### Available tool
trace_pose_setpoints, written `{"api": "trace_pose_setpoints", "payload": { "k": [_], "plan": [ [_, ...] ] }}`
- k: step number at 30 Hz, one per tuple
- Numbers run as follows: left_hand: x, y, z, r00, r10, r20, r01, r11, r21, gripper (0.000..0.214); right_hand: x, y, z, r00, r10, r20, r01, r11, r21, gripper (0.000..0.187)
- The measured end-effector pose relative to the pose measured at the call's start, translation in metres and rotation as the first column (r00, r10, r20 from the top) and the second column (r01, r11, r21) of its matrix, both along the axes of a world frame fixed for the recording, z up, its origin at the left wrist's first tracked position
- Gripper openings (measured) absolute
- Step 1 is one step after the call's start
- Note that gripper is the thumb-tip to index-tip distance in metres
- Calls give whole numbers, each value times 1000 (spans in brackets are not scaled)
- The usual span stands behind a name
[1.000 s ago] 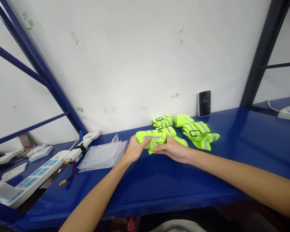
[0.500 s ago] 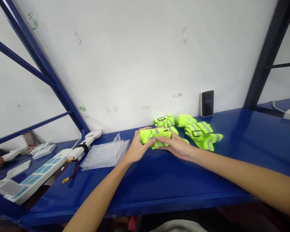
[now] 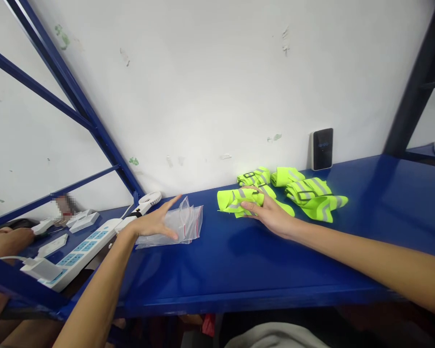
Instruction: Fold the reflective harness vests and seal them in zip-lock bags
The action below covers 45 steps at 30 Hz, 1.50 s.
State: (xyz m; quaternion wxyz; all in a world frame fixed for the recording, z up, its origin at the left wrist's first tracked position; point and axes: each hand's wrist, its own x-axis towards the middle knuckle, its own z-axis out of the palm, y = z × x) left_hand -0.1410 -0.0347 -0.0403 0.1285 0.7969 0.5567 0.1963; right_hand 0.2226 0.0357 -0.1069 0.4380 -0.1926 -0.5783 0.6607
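Note:
In my right hand (image 3: 270, 212) is a rolled neon-yellow reflective strap (image 3: 235, 202) with grey stripes, gripped at its right end just above the blue table. My left hand (image 3: 154, 224) is spread, thumb and fingers apart, over a stack of clear zip bags (image 3: 188, 224); I cannot tell whether it touches them. Behind and right of my right hand lie more of these yellow straps: a folded one with a black buckle (image 3: 255, 177), a rolled one (image 3: 286, 176), and a looser one with a trailing end (image 3: 313, 195).
A black-screened device (image 3: 322, 150) leans on the wall at the back. Left of the bags are a small white fan (image 3: 150, 198) and a long power strip (image 3: 89, 249). Another person's hand (image 3: 12, 241) is at the far left. The blue table (image 3: 239, 270) ends at the front edge.
My left hand has let go of the rolled strap and moved left to the bags, its fingers opening. The right hand alone keeps the strap. The view has shifted slightly.

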Motion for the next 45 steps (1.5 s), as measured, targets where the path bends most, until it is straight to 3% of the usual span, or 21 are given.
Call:
{"api": "trace_pose_setpoints", "payload": {
  "k": [3,7,10,12,15,18,21,24,26,30,36,41,45],
  "plan": [
    [3,10,-13,999,-18,-31,18,1000,-5,106,0,-1,-1,999,0,53,-2,999,41,52],
    [17,21,-2,999,-32,5,32,999,32,101,1,0,1,993,-56,101,42,990,132,51],
    [34,17,18,999,4,54,-14,984,180,96,4,3,5,977,-160,138,125,965,231,50],
    [51,12,28,999,31,33,-41,937,346,90,7,4,10,959,-238,151,180,928,325,51],
    [85,11,34,995,4,-99,43,881,472,89,11,2,18,937,-326,123,239,858,454,47],
    [117,16,27,983,-63,-175,126,919,375,99,16,0,24,911,-412,24,327,755,569,40],
    [136,24,15,985,-126,-120,151,960,235,115,22,5,25,879,-469,-90,375,561,738,42],
    [140,25,3,985,-165,-50,171,968,182,114,28,13,21,874,-475,-99,291,349,891,53],
    [137,23,-3,986,-170,6,166,970,178,109,30,16,19,877,-480,-33,193,288,938,60],
    [129,18,-9,986,-156,64,140,969,204,103,31,18,15,871,-486,68,60,242,968,65],
    [129,16,-9,988,-125,-86,141,967,213,95,28,19,11,863,-454,221,-138,208,968,64],
    [128,17,-15,984,-87,-156,116,975,191,100,27,16,10,871,-387,304,-228,230,946,66],
    [127,21,-15,970,-82,-229,138,961,241,74,28,14,11,893,-342,291,-197,283,939,64]
  ]
}}
